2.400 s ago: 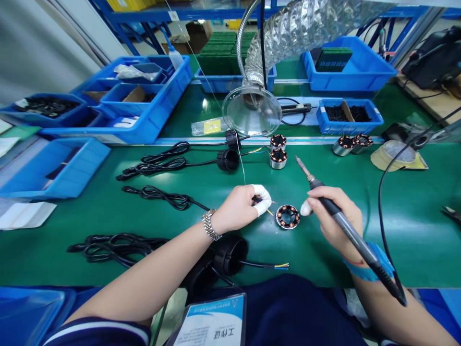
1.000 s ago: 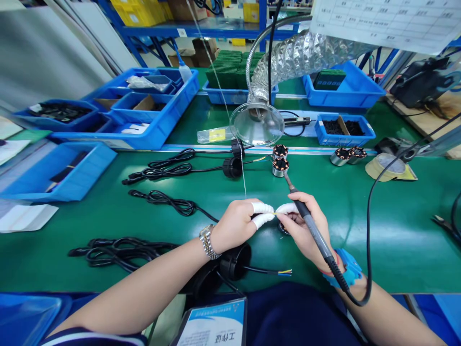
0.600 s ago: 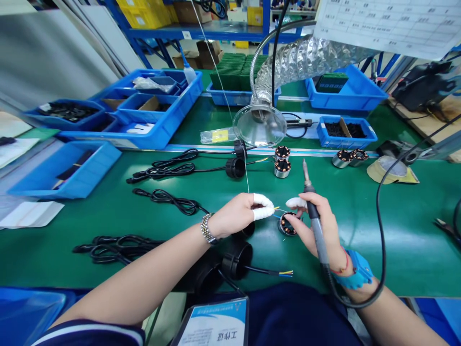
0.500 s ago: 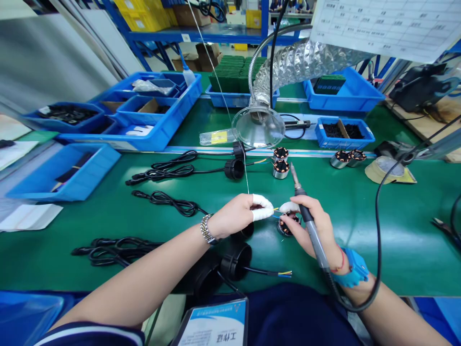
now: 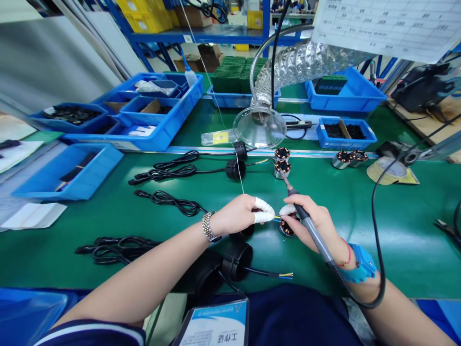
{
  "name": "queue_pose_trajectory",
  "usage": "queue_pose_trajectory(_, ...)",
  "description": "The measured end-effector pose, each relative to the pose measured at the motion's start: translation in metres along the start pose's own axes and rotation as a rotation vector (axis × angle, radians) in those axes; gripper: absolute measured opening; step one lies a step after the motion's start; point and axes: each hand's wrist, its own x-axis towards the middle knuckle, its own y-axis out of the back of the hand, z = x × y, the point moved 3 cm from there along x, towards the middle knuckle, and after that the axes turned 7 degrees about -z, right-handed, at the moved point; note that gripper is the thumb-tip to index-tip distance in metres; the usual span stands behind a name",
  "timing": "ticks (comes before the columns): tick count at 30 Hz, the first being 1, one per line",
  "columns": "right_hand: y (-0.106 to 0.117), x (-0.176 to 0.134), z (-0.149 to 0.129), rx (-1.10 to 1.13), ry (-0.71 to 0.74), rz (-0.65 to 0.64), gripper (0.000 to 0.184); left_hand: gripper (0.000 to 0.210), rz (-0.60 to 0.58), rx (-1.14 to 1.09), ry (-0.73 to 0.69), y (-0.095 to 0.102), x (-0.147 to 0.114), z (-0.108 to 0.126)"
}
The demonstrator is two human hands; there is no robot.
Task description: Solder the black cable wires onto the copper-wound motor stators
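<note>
My left hand (image 5: 243,211), with white finger cots on its fingertips, pinches thin coloured wires (image 5: 277,217). A fine strand of solder wire (image 5: 240,175) runs down from above to this hand. My right hand (image 5: 317,218) is closed around a soldering iron (image 5: 319,241), whose tip points up and away from me. Its thumb and a cot-covered finger also meet at the coloured wires. Just below the fingertips is a motor stator (image 5: 288,228) with copper windings, partly hidden. A black round cap (image 5: 247,233) sits under my left hand, mostly covered.
Black cables (image 5: 176,204) with round caps lie left; another cable's bare wire ends (image 5: 285,276) are near me. More stators (image 5: 283,168) stand ahead. A clear fume funnel (image 5: 259,127) hangs above. Blue bins (image 5: 151,139) line the back, and pliers (image 5: 444,226) lie right.
My right hand has turned slightly, swinging the iron's tip left toward the stators ahead. Its fingertips have come closer to my left hand and now meet at the wires.
</note>
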Motion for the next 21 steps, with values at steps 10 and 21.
queue_pose_trajectory(10,-0.010,0.000,0.002,-0.080,0.122,-0.003,0.032,0.018,0.005,0.034,-0.026,-0.001,0.001,0.000)
queue_pose_trajectory(21,-0.013,0.005,-0.009,-0.238,0.224,-0.215,0.039,0.022,0.006,0.023,-0.072,-0.002,0.001,-0.001)
